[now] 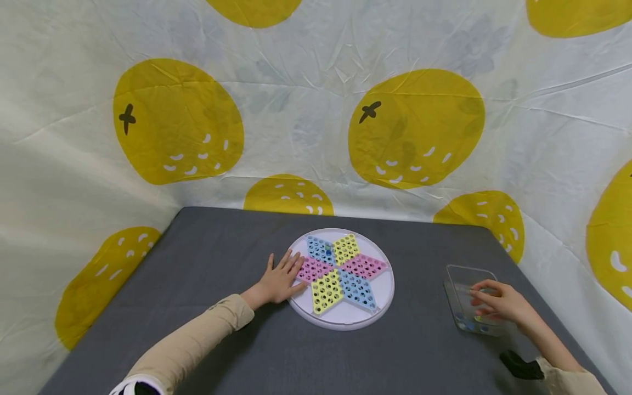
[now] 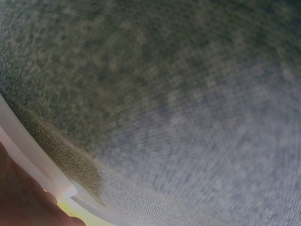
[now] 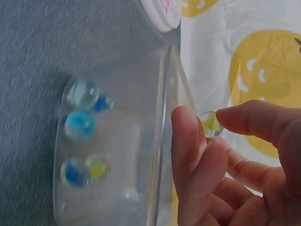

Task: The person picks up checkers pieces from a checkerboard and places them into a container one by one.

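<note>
A round white Chinese checkers board (image 1: 340,325) with a blue, yellow and pink star lies on the table. My left hand (image 1: 277,281) rests with spread fingers on its left rim. Small marbles (image 1: 328,252) sit in the board's upper blue point. Over at the right, my right hand (image 1: 506,303) is above a clear plastic box (image 1: 450,299). In the right wrist view it pinches a clear marble (image 3: 211,124) with a yellow swirl between thumb and finger. Several marbles, among them a turquoise one (image 3: 80,126), lie at the bottom of the box.
The dark grey table (image 1: 237,236) spreads under everything. White cloth with large yellow fruit prints (image 1: 417,129) hangs behind it and along both sides. A black strap (image 1: 520,365) shows at the right wrist.
</note>
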`<state>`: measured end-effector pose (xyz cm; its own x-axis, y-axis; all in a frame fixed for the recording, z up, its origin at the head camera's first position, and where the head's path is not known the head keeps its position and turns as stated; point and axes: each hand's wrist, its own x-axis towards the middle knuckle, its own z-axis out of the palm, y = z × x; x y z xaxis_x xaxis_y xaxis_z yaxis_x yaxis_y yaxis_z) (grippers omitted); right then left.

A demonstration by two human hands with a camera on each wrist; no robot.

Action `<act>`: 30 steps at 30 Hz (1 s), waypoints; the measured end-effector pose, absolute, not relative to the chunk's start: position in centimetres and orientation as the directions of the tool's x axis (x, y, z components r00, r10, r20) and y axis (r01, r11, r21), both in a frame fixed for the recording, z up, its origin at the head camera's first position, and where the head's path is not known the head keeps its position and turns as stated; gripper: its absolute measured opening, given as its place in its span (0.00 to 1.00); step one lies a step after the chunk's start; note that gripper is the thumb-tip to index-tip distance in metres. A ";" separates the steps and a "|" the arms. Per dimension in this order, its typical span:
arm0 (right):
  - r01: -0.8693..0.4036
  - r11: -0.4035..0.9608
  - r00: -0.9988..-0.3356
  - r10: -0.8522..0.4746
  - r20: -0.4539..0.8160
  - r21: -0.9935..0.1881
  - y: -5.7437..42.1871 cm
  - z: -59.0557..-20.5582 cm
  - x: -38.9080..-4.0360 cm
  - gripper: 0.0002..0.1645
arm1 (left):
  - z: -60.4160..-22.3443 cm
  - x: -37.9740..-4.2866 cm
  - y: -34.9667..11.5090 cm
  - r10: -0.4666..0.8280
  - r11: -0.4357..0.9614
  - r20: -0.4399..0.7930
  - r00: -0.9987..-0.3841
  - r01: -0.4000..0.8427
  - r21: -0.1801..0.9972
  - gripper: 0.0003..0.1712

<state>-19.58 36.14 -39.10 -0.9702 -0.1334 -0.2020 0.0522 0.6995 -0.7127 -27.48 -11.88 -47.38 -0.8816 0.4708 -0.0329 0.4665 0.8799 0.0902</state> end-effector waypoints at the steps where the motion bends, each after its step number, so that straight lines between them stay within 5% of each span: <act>1: 0.050 0.703 -0.971 -0.133 -0.200 -0.710 36.4 -39.1 -19.5 0.28 | -47.4 -27.5 -11.9 0.468 0.882 -0.039 -0.883 0.464 0.084 0.41; 12: 0.181 0.700 -0.961 -0.025 -0.276 -0.691 38.4 -39.6 -19.7 0.28 | -46.9 -27.4 -11.7 0.463 0.884 -0.047 -0.885 0.458 0.095 0.41; 30: 0.184 0.727 -0.955 -0.026 -0.294 -0.662 38.6 -39.5 -19.8 0.27 | -46.9 -27.3 -11.7 0.467 0.882 -0.041 -0.883 0.463 0.091 0.41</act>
